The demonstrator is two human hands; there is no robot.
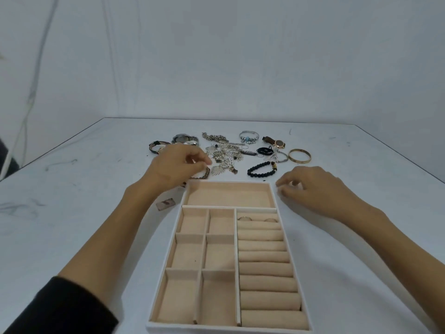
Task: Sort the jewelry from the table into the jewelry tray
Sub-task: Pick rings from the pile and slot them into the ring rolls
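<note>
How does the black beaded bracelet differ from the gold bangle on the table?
The black beaded bracelet is a string of dark round beads; the gold bangle is one smooth, shiny band. The bracelet lies nearer the tray; the bangle lies farther back and right. Both lie flat on the table, outside the tray.

Left hand (pixel 178 165) at jewelry (pixel 226 153), two rings (pixel 244 218) in tray (pixel 221 251)

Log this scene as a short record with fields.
tray: jewelry tray, beige lined, nearest the person
in tray: two rings in the farthest ring slot
loose: jewelry pile on the table beyond the tray, with black bead bracelet and gold bangle
left hand: fingers curled over a braided bracelet; grip unclear
right hand: fingers curled beside tray's far right corner; grip unclear
</note>
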